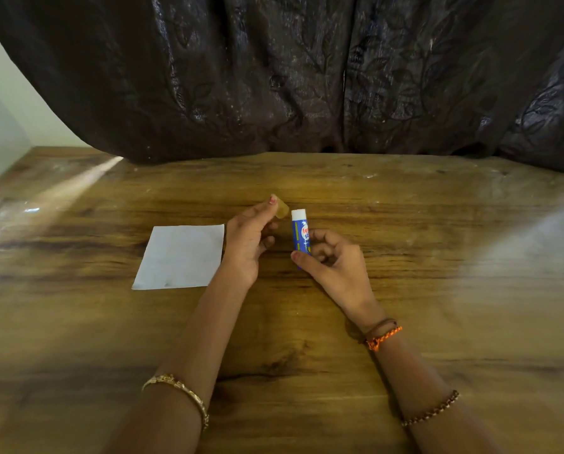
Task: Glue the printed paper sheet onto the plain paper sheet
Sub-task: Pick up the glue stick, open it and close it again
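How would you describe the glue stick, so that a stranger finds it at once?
Look at the middle of the wooden table, right of the white paper sheet. The right hand holds the glue stick upright: a blue tube, white on top.

Partial red letters "fe" on glue stick [299,235]

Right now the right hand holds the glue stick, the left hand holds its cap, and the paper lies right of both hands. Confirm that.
Wrong on one point: in the head view the paper lies left of both hands. The right hand holds the glue stick, and the left hand holds its cap.
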